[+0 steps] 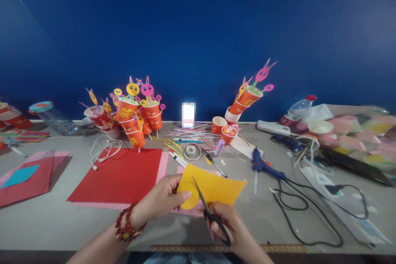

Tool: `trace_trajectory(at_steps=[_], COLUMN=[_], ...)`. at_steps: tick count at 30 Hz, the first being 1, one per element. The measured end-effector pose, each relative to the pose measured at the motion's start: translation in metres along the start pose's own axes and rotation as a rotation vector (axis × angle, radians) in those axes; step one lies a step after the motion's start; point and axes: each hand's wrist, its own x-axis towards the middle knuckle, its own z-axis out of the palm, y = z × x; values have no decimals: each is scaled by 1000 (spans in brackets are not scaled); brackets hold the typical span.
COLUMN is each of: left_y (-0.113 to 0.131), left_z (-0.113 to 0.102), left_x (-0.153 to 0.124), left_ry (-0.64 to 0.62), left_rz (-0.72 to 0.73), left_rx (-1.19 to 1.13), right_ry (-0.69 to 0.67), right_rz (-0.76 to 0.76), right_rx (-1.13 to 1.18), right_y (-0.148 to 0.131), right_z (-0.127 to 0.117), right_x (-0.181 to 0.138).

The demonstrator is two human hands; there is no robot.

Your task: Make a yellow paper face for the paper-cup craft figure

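Note:
A sheet of yellow paper (216, 185) is pinched in my left hand (168, 194), thumb on top over a circle outlined on its left part. Red bead bracelets (126, 222) circle that wrist. My right hand (227, 222) has its fingers in the handles of black-handled scissors (213, 216), whose blades point up and left across the paper beside the circle. Whether the blades are parted is hard to make out. Under the hands, pink paper (198, 211) shows in part, and red paper (120, 175) lies to the left.
A blue hot glue gun (267, 167) with black cable (309, 239) lies at right near a white power strip (346, 202). Decorated red paper cups (126, 109) stand at the back left, others (247, 97) back right. Tape (192, 151), pens and pipe cleaners lie between. A white cable (103, 150) rests on the red paper.

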Motion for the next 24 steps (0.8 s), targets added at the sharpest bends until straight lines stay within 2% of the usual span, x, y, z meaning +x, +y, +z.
trace_trajectory(at_steps=[24], left_y=[16], left_z=[-3], left_x=[-1], left_ry=[-22], left_rz=[-26], left_rx=[78], right_ry=[6], right_rz=[63], right_rx=[-13], right_y=[-4], right_z=[0], right_x=[0])
